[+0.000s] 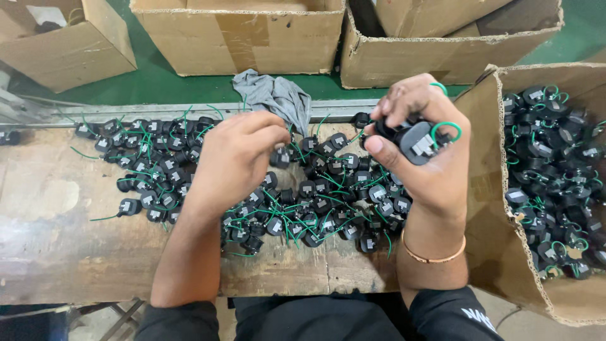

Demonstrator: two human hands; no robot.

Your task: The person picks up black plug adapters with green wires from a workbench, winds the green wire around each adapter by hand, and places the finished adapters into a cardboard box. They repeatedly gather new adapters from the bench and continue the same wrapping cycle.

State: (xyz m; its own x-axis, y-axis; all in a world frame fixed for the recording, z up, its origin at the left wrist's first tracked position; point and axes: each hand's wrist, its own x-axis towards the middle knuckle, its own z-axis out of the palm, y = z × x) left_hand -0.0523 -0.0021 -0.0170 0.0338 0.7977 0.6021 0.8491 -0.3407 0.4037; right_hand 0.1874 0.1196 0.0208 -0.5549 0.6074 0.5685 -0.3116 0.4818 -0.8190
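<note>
A heap of small black plastic parts with green wire loops (315, 196) covers the middle of the worn wooden bench (57, 240). My left hand (237, 155) reaches down into this heap, fingers curled over the parts near its back edge; what it grips is hidden. My right hand (426, 145) is raised above the heap's right end and is closed around a bunch of the black parts (413, 136), with green wire loops sticking out between the fingers. A thin band circles that wrist.
A cardboard box (492, 208) at the right is full of the same black parts. A grey rag (274, 95) lies at the bench's back edge. Three more cardboard boxes (240, 38) stand behind on a green floor.
</note>
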